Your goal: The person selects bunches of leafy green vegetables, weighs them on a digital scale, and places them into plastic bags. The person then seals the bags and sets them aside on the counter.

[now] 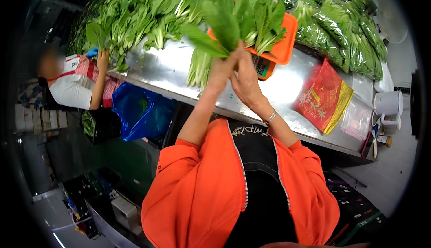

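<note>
My left hand [221, 71] is shut on the stem end of some leafy greens [224, 29], whose leaves blur with motion. Touching it at the stems is my right hand [247, 79]; whether its fingers also grip the greens cannot be told. Behind them, more greens [267, 24] lie on the orange tray [289, 39] of a scale, with its keypad [261, 67] partly showing. A bunch with pale stems [199, 68] lies on the metal table [168, 57], left of my hands.
Loose greens [134, 15] are heaped at the back left, near a co-worker [75, 76] holding leaves. Bagged greens [336, 29] stand at the back right. A red rice bag [321, 100] and clear plastic bags [358, 113] lie at right. A blue bag [138, 110] hangs by the table edge.
</note>
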A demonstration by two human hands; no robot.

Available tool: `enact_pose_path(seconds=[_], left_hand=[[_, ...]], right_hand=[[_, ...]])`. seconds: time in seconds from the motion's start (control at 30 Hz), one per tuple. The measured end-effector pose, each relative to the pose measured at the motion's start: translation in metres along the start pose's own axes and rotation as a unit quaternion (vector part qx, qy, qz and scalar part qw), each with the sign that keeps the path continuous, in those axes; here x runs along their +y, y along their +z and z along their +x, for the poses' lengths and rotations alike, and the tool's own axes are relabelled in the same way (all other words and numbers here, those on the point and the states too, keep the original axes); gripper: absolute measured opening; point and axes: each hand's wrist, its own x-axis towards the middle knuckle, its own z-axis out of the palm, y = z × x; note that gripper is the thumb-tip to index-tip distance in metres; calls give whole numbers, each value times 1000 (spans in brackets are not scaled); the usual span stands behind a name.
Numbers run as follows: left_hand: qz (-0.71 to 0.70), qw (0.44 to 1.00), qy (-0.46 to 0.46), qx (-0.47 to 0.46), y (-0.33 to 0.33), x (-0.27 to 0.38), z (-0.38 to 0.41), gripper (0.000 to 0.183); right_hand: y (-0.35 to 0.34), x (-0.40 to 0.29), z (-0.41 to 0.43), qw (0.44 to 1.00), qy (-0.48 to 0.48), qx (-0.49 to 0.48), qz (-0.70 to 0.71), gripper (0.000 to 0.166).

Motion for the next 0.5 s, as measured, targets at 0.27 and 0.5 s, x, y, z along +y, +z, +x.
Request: enact_pose_path(seconds=[0.27, 0.5], left_hand=[[333, 916, 5, 225, -198, -83, -5, 41], [436, 879, -111, 156, -188, -113, 3, 57]], right_hand=[[62, 81, -46, 927, 298, -224, 31, 47], [133, 95, -57, 920, 328, -204, -63, 50]])
